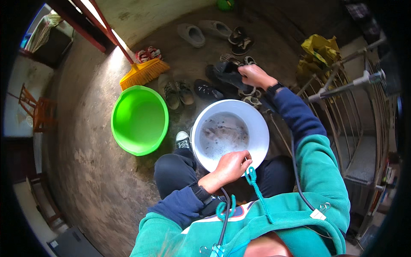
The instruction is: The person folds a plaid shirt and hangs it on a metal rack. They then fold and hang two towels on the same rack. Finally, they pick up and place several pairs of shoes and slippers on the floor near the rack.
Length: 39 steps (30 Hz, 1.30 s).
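Note:
A white bucket (261, 128) stands between my knees, with murky, sudsy water (224, 131) and dark specks in it. My left hand (232, 164) is over the bucket's near rim, its fingers curled; the palm side is hidden, so I cannot tell whether anything is in it. Beyond the bucket, my right hand (257, 75) grips a dark grey shoe (224, 73) by its opening, above other footwear on the floor. To the left of the bucket is a bright green basin (140, 120) that seems to hold some liquid.
A yellow broom (144, 72) leans behind the basin. Dark sneakers (207, 90), worn lace-up shoes (178, 93) and pale clogs (191, 35) lie on the concrete floor. At right stands a metal rack (340, 86) near a yellow bag (321, 51). A wooden chair (41, 107) is far left.

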### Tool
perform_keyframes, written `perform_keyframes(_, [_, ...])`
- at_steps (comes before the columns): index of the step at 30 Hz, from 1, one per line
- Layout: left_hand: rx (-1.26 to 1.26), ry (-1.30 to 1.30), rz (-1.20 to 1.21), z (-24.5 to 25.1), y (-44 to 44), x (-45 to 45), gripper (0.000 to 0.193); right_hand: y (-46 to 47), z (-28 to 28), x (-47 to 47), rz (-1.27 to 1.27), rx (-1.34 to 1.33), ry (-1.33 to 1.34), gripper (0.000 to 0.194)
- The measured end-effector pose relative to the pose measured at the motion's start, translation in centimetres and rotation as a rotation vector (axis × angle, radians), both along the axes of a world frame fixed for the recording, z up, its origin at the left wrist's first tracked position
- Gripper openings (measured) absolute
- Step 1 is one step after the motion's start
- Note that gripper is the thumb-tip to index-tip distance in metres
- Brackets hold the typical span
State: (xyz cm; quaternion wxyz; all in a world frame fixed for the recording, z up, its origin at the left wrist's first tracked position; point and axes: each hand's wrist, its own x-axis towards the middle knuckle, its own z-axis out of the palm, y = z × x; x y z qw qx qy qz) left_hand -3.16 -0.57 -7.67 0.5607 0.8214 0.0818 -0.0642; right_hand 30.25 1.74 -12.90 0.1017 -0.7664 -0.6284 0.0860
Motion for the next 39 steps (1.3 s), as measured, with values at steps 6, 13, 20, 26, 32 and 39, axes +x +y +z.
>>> perform_keyframes(6, [0.012, 0.018, 0.112, 0.4, 2.6, -0.3, 0.018, 10.8, -0.1, -1.6, -0.111, 0.063, 0.158, 0.035])
perform_keyframes(13, [-0.074, -0.121, 0.435, -0.5, 6.5, -0.6, 0.015, -1.1, 2.3, -7.2, -0.307, 0.326, 0.333, 0.018])
perform_keyframes(20, [-0.771, -0.274, 0.822, 5.5, 11.3, -2.2, 0.015, -10.7, -3.2, -13.4, -0.526, -0.320, 0.347, 0.028])
perform_keyframes(26, [-0.790, -0.286, 0.883, 5.2, 13.6, 1.0, 0.013, -7.9, -14.6, -15.4, -0.451, -0.636, 0.316, 0.037])
perform_keyframes(32, [-0.756, -0.305, 0.927, 1.9, 16.6, 1.5, 0.013, -4.8, -19.1, -24.7, -0.201, -0.397, 0.172, 0.035])
perform_keyframes(39, [-0.722, -0.216, 0.906, 2.2, 17.1, 0.8, 0.014, -5.8, -21.3, -21.1, -0.281, -0.580, 0.184, 0.023])
